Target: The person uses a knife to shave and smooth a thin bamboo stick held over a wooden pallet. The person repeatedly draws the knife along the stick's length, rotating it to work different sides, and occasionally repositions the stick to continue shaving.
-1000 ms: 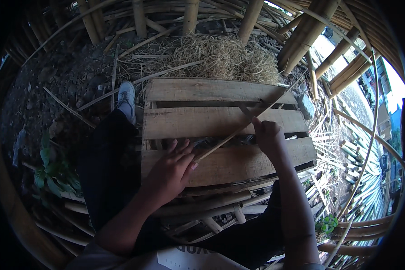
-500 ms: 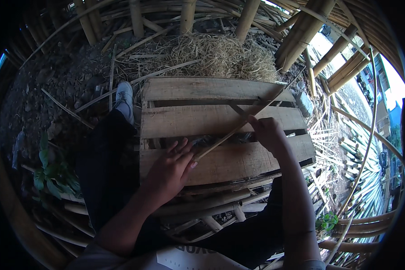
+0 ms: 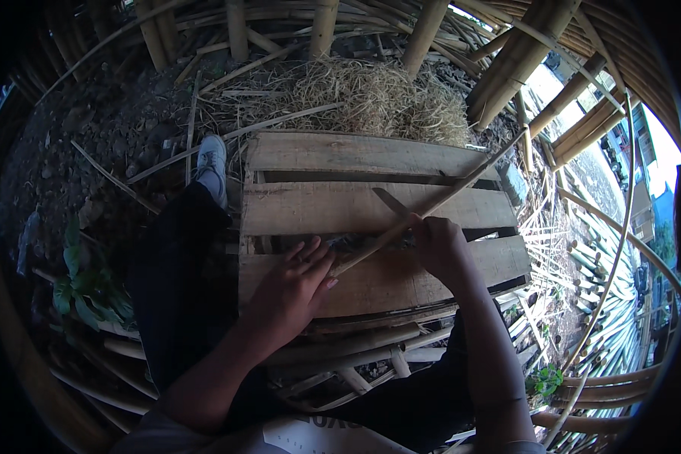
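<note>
A long thin bamboo strip (image 3: pixel 446 194) slants across a wooden slatted crate top (image 3: pixel 303 208), from near my left hand up to the far right. My left hand (image 3: pixel 291 280) rests at the crate's near left, and the strip's near end sits between its thumb and fingers. Closed around a knife, my right hand (image 3: pixel 443 246) is beside the middle of the strip. The knife blade (image 3: pixel 390 201) sticks out to the far left, crossing the strip at an angle. Its handle is hidden in my fist.
Straw-like shavings (image 3: pixel 378 98) are heaped behind the crate. Bamboo posts (image 3: pixel 324 29) stand at the back, and cut bamboo poles (image 3: pixel 609 303) lie to the right. My shoe (image 3: pixel 212 160) is left of the crate, near a leafy plant (image 3: pixel 87 291).
My right hand and the knife have moved a little nearer along the strip, toward my left hand. The strip's far end has swung slightly to the right. My left hand stays nearly in place.
</note>
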`<act>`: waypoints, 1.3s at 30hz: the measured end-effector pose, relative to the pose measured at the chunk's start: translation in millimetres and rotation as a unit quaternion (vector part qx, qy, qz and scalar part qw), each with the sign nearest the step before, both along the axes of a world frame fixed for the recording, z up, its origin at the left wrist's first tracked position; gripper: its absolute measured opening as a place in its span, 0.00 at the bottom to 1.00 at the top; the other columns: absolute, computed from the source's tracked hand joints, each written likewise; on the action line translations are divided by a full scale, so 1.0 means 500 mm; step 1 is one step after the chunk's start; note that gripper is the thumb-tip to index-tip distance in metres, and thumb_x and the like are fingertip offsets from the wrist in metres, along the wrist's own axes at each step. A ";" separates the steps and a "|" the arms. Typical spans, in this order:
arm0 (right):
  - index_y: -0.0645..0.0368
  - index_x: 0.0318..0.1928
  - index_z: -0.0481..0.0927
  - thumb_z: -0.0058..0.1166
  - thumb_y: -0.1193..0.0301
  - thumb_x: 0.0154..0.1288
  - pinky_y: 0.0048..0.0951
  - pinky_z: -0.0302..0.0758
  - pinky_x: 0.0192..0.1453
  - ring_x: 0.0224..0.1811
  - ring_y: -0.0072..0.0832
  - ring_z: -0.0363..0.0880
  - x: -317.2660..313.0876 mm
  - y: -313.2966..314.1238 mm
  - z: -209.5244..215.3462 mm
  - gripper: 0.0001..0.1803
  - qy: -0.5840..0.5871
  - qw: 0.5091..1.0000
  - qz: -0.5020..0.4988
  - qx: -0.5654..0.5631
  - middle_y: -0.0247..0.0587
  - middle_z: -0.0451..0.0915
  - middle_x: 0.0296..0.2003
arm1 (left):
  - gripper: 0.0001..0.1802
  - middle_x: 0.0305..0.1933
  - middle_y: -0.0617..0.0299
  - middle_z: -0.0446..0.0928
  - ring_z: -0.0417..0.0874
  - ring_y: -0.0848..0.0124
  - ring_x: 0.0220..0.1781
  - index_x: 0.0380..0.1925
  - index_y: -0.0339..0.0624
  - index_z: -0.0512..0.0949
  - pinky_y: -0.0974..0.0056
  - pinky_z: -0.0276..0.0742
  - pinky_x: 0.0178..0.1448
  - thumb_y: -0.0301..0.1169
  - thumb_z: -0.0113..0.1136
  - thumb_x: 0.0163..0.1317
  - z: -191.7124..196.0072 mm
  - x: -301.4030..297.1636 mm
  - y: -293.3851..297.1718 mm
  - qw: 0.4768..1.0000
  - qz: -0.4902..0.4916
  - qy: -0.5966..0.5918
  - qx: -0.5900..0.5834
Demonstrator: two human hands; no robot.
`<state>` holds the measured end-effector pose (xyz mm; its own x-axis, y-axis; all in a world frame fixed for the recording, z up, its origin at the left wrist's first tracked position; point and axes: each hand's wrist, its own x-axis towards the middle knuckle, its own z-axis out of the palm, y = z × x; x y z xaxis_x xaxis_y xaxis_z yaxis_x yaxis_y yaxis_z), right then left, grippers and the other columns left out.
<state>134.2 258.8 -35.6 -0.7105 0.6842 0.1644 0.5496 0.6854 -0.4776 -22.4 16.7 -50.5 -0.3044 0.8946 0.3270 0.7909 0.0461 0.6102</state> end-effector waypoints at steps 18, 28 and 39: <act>0.71 0.33 0.81 0.47 0.60 0.82 0.56 0.79 0.39 0.36 0.67 0.83 0.024 0.017 0.001 0.26 0.001 0.999 -0.031 0.025 0.70 0.81 0.28 | 0.16 0.58 0.45 0.85 0.78 0.49 0.71 0.52 0.31 0.83 0.49 0.74 0.76 0.33 0.57 0.76 0.011 -0.019 0.009 0.998 -0.012 -0.053 -0.028; 0.68 0.36 0.83 0.48 0.57 0.82 0.54 0.77 0.37 0.32 0.59 0.84 0.007 0.020 0.034 0.25 -0.059 0.990 -0.094 -0.083 0.64 0.81 0.26 | 0.16 0.58 0.45 0.85 0.80 0.50 0.69 0.55 0.32 0.83 0.49 0.75 0.75 0.32 0.58 0.76 0.004 -0.022 0.002 0.999 0.004 -0.038 -0.034; 0.71 0.34 0.82 0.46 0.59 0.82 0.58 0.80 0.41 0.36 0.66 0.84 -0.003 0.040 0.101 0.26 -0.093 0.947 -0.212 -0.222 0.69 0.82 0.29 | 0.17 0.58 0.45 0.85 0.80 0.50 0.69 0.56 0.33 0.83 0.49 0.75 0.75 0.32 0.58 0.76 0.011 -0.016 0.008 0.997 0.021 -0.042 -0.057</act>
<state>132.7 278.9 14.6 -0.3455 0.8863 -0.3084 0.8334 0.1387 -0.5349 -30.3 20.6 -45.0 -0.3655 0.9101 0.1953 0.7324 0.1517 0.6638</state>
